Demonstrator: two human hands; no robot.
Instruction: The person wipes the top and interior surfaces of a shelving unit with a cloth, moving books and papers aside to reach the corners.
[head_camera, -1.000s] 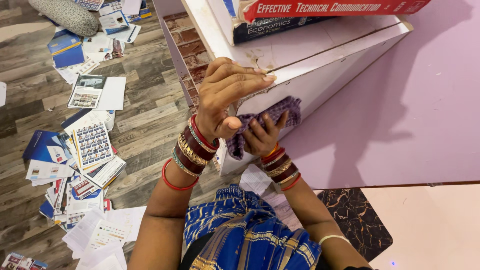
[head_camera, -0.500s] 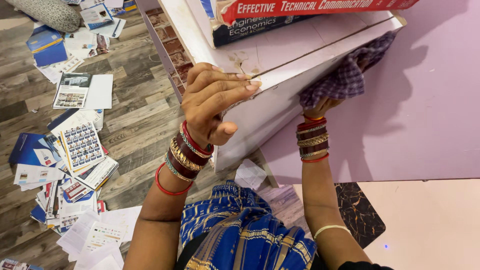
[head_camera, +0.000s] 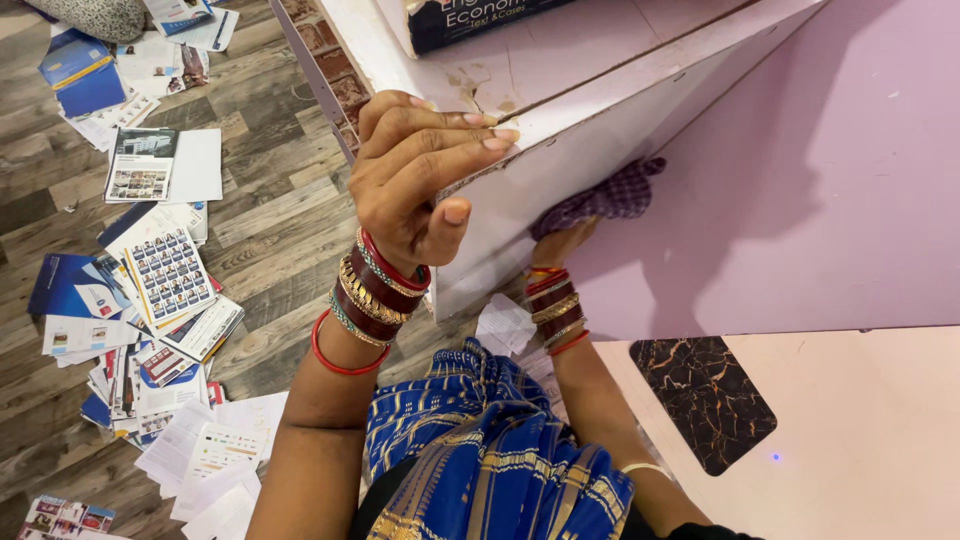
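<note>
My left hand (head_camera: 420, 170) grips the front edge of a white shelf unit (head_camera: 560, 150), fingers curled over its chipped top board. My right hand (head_camera: 560, 245) holds a purple checked cloth (head_camera: 600, 200) pressed against the shelf's white side panel, low down near the pink wall (head_camera: 820, 200). Only the thumb side of that hand shows; the cloth hides the fingers. Both wrists carry red and gold bangles. A dark blue book (head_camera: 480, 18) lies on the shelf's top board.
Loose papers, booklets and brochures (head_camera: 160, 300) are scattered over the wood-pattern floor at left. A crumpled white paper (head_camera: 505, 325) lies at the shelf's foot. A black marbled tile (head_camera: 705, 400) is set in the pale floor at right. My blue garment fills the lower middle.
My right hand swept the cloth up the shelf's side panel to its far top corner, then back down to the middle. The left hand kept its grip on the edge.
</note>
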